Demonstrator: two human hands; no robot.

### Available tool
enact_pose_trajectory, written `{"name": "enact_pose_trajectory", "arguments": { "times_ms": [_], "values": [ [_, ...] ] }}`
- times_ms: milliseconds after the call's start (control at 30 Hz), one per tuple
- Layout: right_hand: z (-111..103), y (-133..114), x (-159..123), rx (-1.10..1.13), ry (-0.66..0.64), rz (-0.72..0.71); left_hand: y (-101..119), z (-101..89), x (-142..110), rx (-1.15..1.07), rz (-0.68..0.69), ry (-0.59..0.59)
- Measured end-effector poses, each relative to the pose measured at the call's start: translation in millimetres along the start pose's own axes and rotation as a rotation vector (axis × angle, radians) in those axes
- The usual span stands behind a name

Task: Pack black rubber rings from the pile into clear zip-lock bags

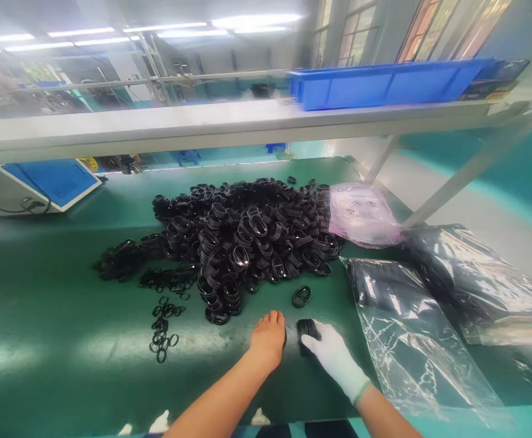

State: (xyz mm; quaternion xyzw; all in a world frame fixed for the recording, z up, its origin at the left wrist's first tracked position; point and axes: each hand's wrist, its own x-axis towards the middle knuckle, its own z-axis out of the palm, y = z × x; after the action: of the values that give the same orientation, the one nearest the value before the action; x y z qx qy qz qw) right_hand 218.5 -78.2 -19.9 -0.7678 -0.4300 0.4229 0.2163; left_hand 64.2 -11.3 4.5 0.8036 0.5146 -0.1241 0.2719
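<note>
My right hand [332,353], in a white glove, grips a short stack of black oval buckles [308,330] on the green tabletop. Just left of it, my bare left hand [268,337] rests with its fingers curled together; a dark edge shows beside its palm, but what it holds is hidden. One loose oval buckle [301,296] with a crossbar lies flat beyond both hands. Behind them spreads a large heap of black oval buckles [257,228], many nested in stacks. Small black rings [160,331] are scattered left of my left hand.
At right lie a clear bag [412,340] partly filled with black pieces, another filled bag [480,274] and a pinkish printed bag [364,210]. A shelf [179,125] crosses above the table, carrying a blue bin [385,85]. A blue-and-white machine [51,182] stands at far left.
</note>
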Motion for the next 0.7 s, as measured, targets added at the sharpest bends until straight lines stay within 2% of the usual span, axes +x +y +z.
{"name": "enact_pose_trajectory", "arguments": {
  "times_ms": [233, 467, 567, 667, 700],
  "values": [
    [1.8, 3.4, 3.6, -0.002, 0.005, -0.059, -6.4, 22.2, -2.9, -0.413, 0.189, 0.034],
    [1.9, -4.0, 0.8, -0.011, 0.011, -0.06, -3.7, 43.6, 1.9, -0.422, 0.211, 0.075],
    [9.1, -8.5, 0.3, -0.047, 0.055, -0.008, -7.3, 35.6, 2.2, -0.379, 0.225, 0.055],
    [15.6, -10.7, 1.5, -0.074, 0.084, 0.097, -6.1, 8.7, 10.9, -0.351, 0.197, -0.037],
    [16.4, -11.2, 1.8, -0.072, 0.079, 0.115, -2.0, -1.8, 17.8, -0.337, 0.159, -0.029]
  ]
}}
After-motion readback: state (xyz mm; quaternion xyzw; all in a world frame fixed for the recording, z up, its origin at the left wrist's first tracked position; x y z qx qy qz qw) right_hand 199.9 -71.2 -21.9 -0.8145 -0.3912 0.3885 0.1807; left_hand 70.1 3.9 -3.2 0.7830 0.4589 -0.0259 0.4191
